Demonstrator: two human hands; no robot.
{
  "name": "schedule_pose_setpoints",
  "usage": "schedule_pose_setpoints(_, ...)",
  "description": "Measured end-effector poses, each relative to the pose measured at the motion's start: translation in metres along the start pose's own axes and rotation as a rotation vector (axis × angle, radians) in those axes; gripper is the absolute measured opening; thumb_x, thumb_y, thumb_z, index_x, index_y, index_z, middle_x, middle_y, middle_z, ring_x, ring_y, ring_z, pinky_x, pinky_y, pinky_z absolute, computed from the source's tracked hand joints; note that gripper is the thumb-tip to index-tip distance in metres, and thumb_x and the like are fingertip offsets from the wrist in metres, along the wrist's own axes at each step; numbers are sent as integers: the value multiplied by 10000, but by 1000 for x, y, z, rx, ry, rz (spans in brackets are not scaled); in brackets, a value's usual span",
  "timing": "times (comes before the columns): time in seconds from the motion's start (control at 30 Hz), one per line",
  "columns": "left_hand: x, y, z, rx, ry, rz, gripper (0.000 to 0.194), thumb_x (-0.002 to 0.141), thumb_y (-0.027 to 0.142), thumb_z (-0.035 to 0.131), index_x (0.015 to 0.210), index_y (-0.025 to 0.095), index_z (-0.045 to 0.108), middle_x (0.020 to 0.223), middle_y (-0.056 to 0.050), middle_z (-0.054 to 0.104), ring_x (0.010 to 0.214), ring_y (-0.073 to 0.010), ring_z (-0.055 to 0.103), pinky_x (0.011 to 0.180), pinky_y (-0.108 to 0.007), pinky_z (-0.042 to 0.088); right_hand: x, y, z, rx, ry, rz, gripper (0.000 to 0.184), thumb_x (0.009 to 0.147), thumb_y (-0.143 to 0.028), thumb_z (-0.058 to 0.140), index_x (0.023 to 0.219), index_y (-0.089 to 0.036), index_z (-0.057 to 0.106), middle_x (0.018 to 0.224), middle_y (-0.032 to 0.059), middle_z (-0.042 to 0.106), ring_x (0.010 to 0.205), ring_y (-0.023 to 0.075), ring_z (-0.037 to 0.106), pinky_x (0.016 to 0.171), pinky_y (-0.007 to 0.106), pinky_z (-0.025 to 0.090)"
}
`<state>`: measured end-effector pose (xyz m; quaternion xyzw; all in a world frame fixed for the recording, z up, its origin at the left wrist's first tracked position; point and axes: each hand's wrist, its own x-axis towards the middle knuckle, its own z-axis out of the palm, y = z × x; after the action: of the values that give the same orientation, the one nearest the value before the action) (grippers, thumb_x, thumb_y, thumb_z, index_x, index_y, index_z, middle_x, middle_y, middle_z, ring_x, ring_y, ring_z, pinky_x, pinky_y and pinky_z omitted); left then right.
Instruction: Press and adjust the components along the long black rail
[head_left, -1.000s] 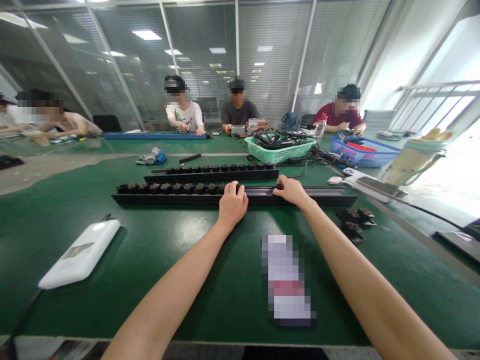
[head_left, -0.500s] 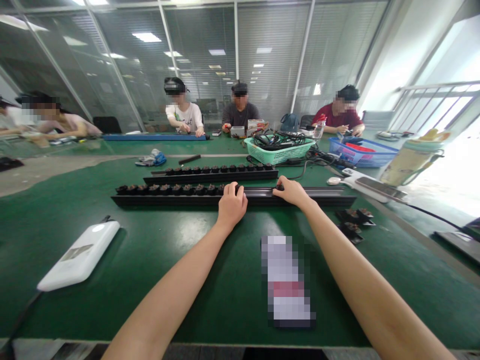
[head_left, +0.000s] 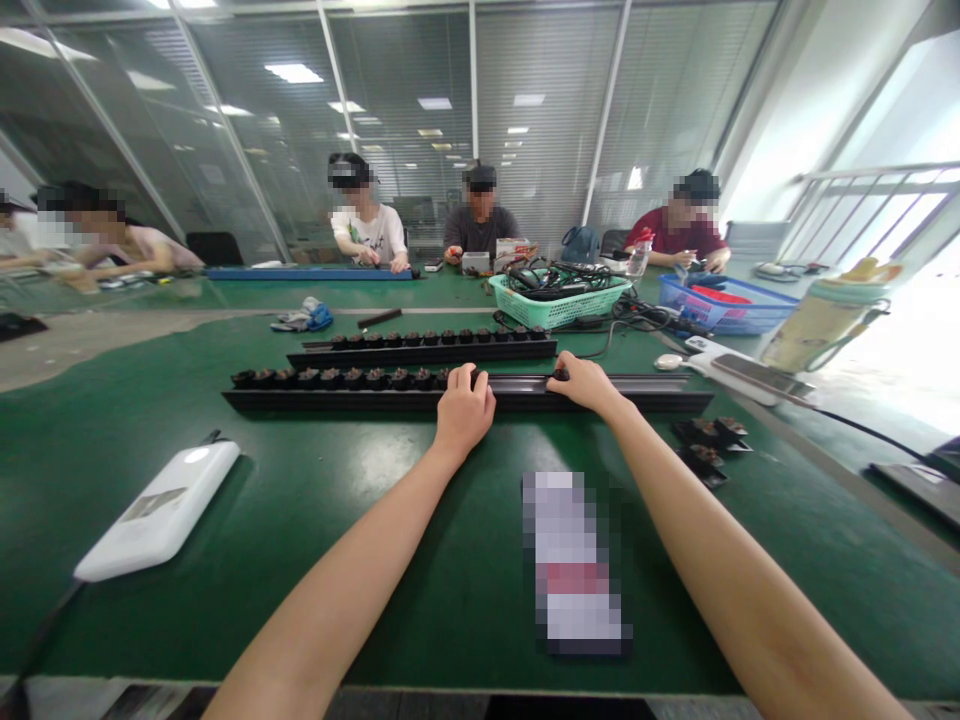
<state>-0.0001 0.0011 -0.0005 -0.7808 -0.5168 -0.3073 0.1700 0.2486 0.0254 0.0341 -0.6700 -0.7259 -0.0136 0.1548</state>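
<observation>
A long black rail [head_left: 337,402] lies crosswise in front of me, its left half filled with a row of small black modules [head_left: 331,378]. Fingers curled, my left hand [head_left: 463,408] grips the module at the right end of that row, mostly hidden beneath them. Farther right, my right hand [head_left: 583,382] pinches another black module [head_left: 559,374] in the rail's channel. Bare channel shows between the two hands. Behind it sits a second black rail [head_left: 420,354] with a similar row. Several loose modules [head_left: 705,458] rest on the table to the right.
On the green table [head_left: 360,520] lie a white power bank [head_left: 161,510] and a blurred-out phone-shaped object [head_left: 574,560]. Beyond the rails are a green basket of cables [head_left: 559,308], a blue basket [head_left: 724,312] and a cloth [head_left: 304,316]. Several people sit opposite; a bottle [head_left: 821,325] stands right.
</observation>
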Motion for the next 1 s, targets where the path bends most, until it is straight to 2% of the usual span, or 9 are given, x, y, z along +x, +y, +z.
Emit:
schedule_pose_setpoints(0.43,0,0,-1,8,-4,8,356,1029,261,427,1282,153,652,1370,-176,568,1289,-305,516,928,-396,594,-2,2,-2,-38,11,-13,267,929,-377,607,1125,-196,606,1029,105,762,959,270,697,783,308,397)
schedule_pose_setpoints(1.0,0,0,0,2,-1,5,369,1030,258,416,1286,145,657,1379,-184,566,1293,-313,513,900,-392,598,-1,5,-3,-29,-29,4,258,936,-417,606,1079,-203,627,1050,102,765,988,273,696,805,312,406)
